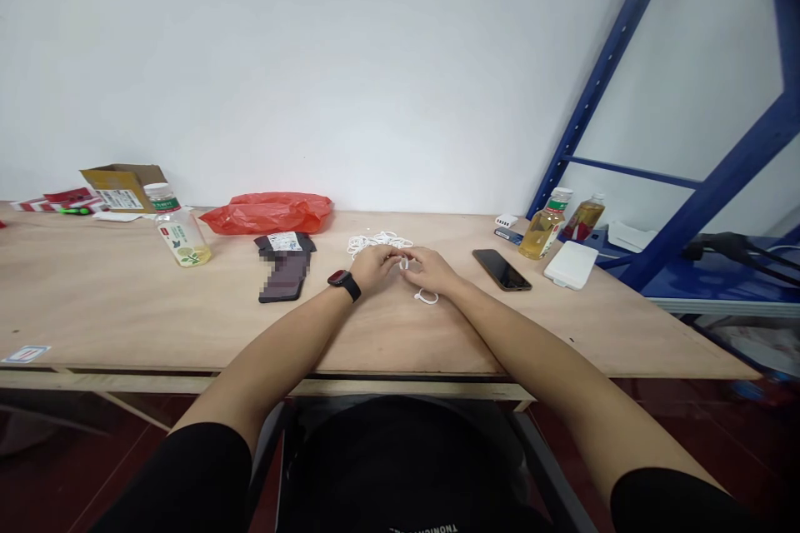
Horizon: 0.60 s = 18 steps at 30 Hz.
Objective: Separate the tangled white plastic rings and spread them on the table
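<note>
My left hand point(373, 266), with a black watch point(344, 284) on its wrist, meets my right hand point(430, 271) over the middle of the table. Between their fingertips is a small white plastic loop point(404, 264), pinched from both sides. A second white loop point(427, 297) with a small knob at one end lies just below my right hand. Right behind my left hand spreads a tangled pile of similar white loops point(381, 241). My fingers partly cover the held loop, so its fastening cannot be made out.
Left of my hands lie a phone point(285, 276), a black packet point(284, 243), a red plastic bag point(268, 212), a drink bottle point(178, 229) and an open carton point(122, 187). To the right are another phone point(501, 270), a bottle point(546, 225), a white case point(571, 265) and a blue rack point(706, 175).
</note>
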Available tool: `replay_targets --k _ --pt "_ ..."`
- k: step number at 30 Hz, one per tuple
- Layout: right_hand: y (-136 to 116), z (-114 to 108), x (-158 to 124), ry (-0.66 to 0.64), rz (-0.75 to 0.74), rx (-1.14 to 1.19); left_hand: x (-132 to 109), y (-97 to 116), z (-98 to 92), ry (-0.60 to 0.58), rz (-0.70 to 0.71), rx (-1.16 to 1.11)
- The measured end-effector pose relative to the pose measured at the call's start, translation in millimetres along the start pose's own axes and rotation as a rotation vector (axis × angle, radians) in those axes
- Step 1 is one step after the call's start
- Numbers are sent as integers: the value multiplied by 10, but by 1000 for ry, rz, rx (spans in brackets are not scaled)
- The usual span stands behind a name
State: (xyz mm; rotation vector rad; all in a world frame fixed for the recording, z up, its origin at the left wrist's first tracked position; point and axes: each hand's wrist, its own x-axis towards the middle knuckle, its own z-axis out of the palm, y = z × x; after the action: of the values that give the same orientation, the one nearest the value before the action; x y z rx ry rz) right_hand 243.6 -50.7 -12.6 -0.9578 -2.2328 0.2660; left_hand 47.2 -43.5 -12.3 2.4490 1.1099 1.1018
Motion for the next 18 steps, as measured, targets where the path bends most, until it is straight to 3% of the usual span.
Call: replay_targets --k 5,11,14,16,18 --pt "-54 1 16 14 19 -28 -1 15 11 25 42 -95" --pt "35 -80 38 8 62 -40 6 -47 66 66 -43 -107" --pt "197 -182 11 -70 114 43 14 -146 44 102 -93 -68" --pt "325 -239 -18 -240 152 167 17 -213 11 106 -123 -27" --pt "443 -259 -40 -254 211 189 17 -264 -19 92 -149 2"
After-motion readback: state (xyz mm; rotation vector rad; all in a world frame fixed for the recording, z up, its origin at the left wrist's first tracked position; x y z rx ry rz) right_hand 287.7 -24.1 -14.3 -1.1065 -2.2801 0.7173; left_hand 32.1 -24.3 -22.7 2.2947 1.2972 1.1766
